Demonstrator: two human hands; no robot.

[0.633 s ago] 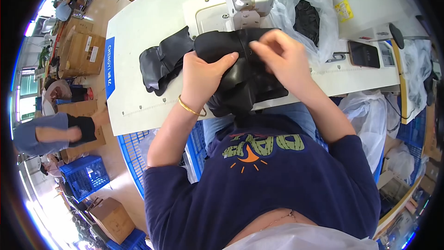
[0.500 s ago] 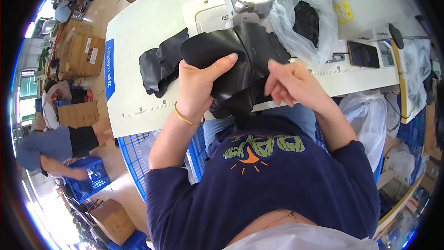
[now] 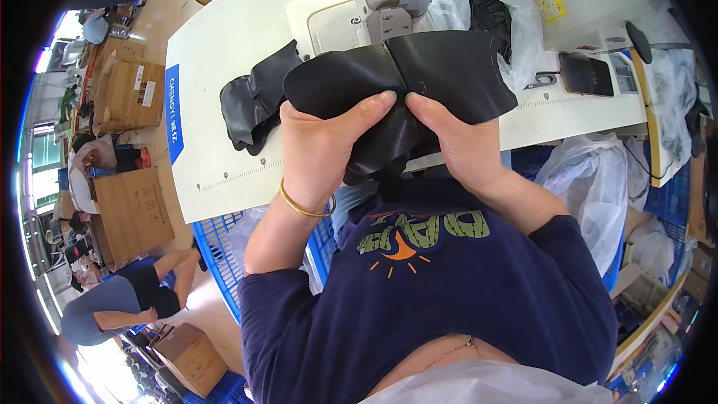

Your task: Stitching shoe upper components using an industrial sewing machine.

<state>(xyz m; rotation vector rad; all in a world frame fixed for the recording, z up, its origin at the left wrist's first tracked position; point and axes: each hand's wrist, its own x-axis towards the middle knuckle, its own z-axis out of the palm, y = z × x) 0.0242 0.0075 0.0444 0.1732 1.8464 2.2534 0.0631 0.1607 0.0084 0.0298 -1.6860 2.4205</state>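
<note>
A sewn black leather-like piece [image 3: 449, 67] is stretched between my two hands above the table's front edge, its seam running down the middle. My left hand [image 3: 321, 135] grips the left part, thumb on top beside the seam. On the other side of the seam my right hand [image 3: 464, 138] grips it the same way. Both sets of fingers are hidden beneath the material. More black material hangs below my thumbs. Another stack of black pieces [image 3: 258, 97] lies on the white table [image 3: 217, 37] to the left. Just beyond my hands stands the sewing machine [image 3: 389, 0].
A clear plastic bag [image 3: 527, 22] with black pieces is right of the machine. A phone [image 3: 585, 75] and small scissors-like snips [image 3: 541, 81] lie at the right. Blue crates [image 3: 217, 254] stand below the table edge. At far left a person [image 3: 112, 303] bends near cardboard boxes [image 3: 134, 209].
My right hand has come in from the right and taken hold of the black piece, which is now spread out flatter. The person at far left has moved toward the bottom of the view.
</note>
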